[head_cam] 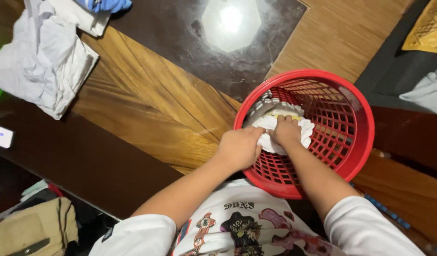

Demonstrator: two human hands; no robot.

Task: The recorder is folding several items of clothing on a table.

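A round red plastic basket (351, 99) with a lattice wall stands at the table's near edge. Both my hands reach into it. My left hand (239, 148) grips the near side of a white cloth (307, 129) with a yellow patch, and my right hand (285, 131) presses down on top of the same cloth. The cloth is bunched up against the basket's inner left wall. More pale fabric lies under it near the rim.
A wooden table (147, 104) with a dark glossy inlay (180, 33) reflecting a lamp. A pile of white clothes (43, 61) lies at the far left, a blue cloth (107, 4) above it. White fabric (424, 92) on a dark surface at right. Beige clothing (33, 230) at bottom left.
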